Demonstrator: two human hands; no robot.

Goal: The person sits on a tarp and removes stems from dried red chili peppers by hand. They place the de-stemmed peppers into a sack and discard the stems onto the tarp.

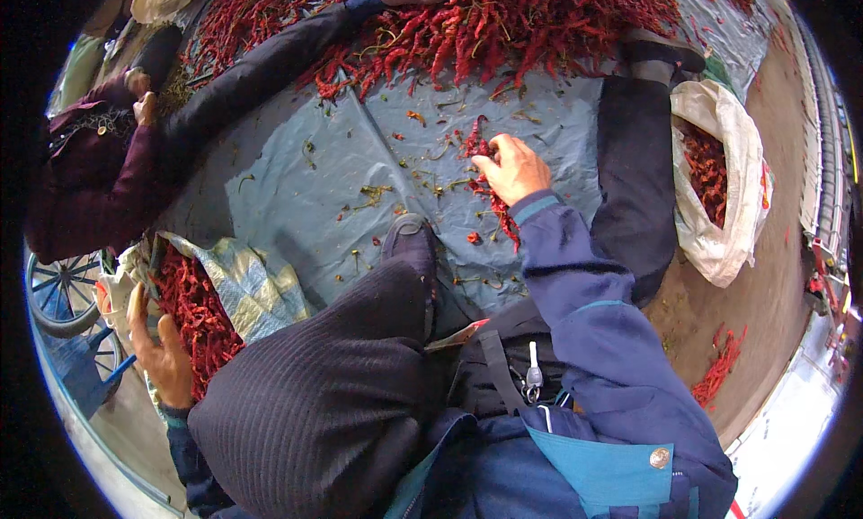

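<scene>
My right hand [514, 170] is over the tarp, its thumb and fingers closed around some dried red chili peppers [476, 140]. More chilies [504, 224] trail out below the palm on the tarp. On the other side, my left hand [162, 354] has its fingers apart at the mouth of a woven plastic sack [259, 283]. Dried red chilies [195, 310] fill that sack beside the hand. Whether the left palm touches the sack's rim cannot be made out.
A large heap of red chilies [512, 27] lies at the far side of the blue-grey tarp [317, 162]. At right stands a white sack [731, 249] holding chilies. Another person [101, 182] sits at left, one leg stretched across. Stems and scraps litter the tarp.
</scene>
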